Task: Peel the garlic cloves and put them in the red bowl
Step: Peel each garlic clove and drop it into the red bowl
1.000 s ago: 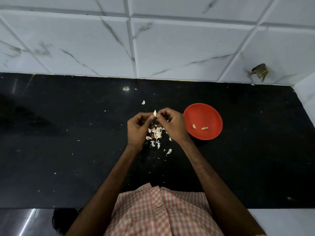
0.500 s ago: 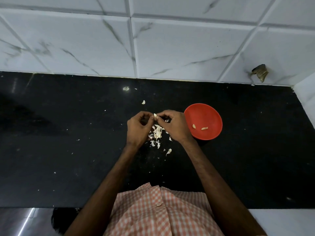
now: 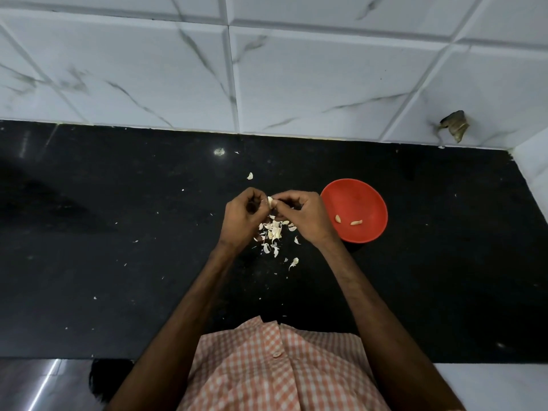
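Note:
A small pale garlic clove [image 3: 270,202] is pinched between both hands above the black counter. My left hand [image 3: 241,219] holds it from the left with curled fingers. My right hand [image 3: 302,216] pinches its top from the right. Below the hands lies a pile of garlic cloves and skins [image 3: 274,232]. The red bowl [image 3: 354,197] stands just right of my right hand, with two peeled cloves [image 3: 348,221] inside.
The black counter [image 3: 118,247] carries scattered skin flakes, with one loose piece [image 3: 250,175] behind the hands. A white marble-tiled wall [image 3: 267,69] rises behind, and a side wall [image 3: 533,161] closes the right end.
Both hands stay together on the clove with only small finger shifts; less of the clove shows between the fingertips. The bowl and pile have not moved.

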Available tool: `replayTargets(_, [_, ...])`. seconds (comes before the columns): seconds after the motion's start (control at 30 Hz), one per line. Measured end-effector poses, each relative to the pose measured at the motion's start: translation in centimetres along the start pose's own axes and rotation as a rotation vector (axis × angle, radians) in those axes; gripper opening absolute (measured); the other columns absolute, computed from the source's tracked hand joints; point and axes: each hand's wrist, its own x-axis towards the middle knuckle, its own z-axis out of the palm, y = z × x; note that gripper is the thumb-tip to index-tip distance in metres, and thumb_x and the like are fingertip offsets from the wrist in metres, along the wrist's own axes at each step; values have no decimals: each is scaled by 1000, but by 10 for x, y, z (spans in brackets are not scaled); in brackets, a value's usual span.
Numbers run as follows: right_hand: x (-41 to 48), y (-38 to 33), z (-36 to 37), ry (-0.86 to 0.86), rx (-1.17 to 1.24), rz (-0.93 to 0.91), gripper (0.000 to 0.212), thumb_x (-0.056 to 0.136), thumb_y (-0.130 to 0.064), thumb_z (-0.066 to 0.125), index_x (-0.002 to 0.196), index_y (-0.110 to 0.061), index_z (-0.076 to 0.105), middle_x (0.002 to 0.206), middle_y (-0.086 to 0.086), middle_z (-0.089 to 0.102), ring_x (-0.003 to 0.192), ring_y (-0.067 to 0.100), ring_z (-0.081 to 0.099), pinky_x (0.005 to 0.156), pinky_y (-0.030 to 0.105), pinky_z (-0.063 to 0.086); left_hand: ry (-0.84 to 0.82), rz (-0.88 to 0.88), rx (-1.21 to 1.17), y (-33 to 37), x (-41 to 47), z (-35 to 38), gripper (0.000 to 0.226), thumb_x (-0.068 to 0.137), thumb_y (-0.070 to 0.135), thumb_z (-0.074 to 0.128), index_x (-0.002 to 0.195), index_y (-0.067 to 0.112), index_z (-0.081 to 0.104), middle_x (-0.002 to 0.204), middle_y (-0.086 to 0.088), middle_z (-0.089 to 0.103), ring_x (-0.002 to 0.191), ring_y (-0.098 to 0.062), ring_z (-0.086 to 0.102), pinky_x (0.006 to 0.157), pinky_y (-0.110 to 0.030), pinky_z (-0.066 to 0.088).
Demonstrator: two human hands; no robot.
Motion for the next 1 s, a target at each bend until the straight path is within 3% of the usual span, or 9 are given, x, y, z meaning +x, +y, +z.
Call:
replayTargets(0.07, [-1,0,1,30,92,36,17,92,-1,71,109,2,72,99,12,76,87,21,75,71,32,63,1,-20,-33,1,-1,0,8,98,14,63,95,7,63,82,-5,68,62,-17,68,40,-35,55])
replayTargets(0.2, [-2,2,0,47,115,57,15,92,1,69,106,6,71,98,18,74,85,18,73,75,31,63,-6,-38,-54,4,-4,1,9,100,15,60,99,7,65,85,-11,69,63,-19,69,38,-35,54])
replayTargets(0.4, [2,3,-2,28,-33,35,8,89,-11,76,96,-7,75,88,5,77,83,24,76,75,47,64,-10,-15,29,3,-2,-2,7,97,18,66,92,14,67,80,-3,71,54,-8,64,40,-19,46])
replayTargets(0.6, [4,4,-8,-32,-123,-13,1,88,-11,76,88,-12,77,84,3,76,78,25,74,75,51,62,-96,14,71,9,-2,-5,12,96,12,68,95,0,64,75,-9,70,52,-8,63,41,-13,42])
replayTargets(0.83, [1,1,-6,-50,21,31,3,90,-2,74,92,-1,75,88,14,76,80,24,75,71,32,63,-75,1,4,10,-3,-1,11,96,10,66,92,0,62,67,-5,65,43,-1,56,39,-12,40])
replayTargets(1.0, [-2,-4,-5,-52,165,69,13,90,4,70,90,-7,75,85,7,76,79,17,74,69,23,60,-54,11,-15,8,-4,-1,13,97,11,66,92,-1,64,70,-10,67,42,0,55,41,-11,40])
